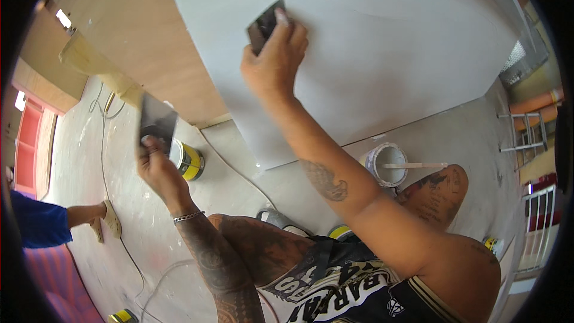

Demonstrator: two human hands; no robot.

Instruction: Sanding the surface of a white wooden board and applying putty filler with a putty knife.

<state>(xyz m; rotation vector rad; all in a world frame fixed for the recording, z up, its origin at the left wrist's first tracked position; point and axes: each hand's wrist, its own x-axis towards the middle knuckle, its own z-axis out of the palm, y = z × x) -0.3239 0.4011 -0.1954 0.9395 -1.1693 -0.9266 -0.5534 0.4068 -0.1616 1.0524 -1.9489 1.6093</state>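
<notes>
My right hand (276,63) grips a dark, flat putty scraper (260,31) and holds it at the large white panel (382,66). Its thumb lies along the scraper's face. Lower and to the left, my left hand (160,173) is closed around a second flat metal scraper (158,121), raised in the air away from the panel. The left scraper's face has dark smears. The right hand hides part of its scraper's lower edge. Faint seam lines run across the upper panel.
An open whitish bucket (372,158) with a stick (421,165) across it stands by my knee. A yellow-and-black can (192,162) sits near my left hand. Cables (236,170) cross the floor. A person in blue (39,218) is at the left; a ladder (526,133) stands right.
</notes>
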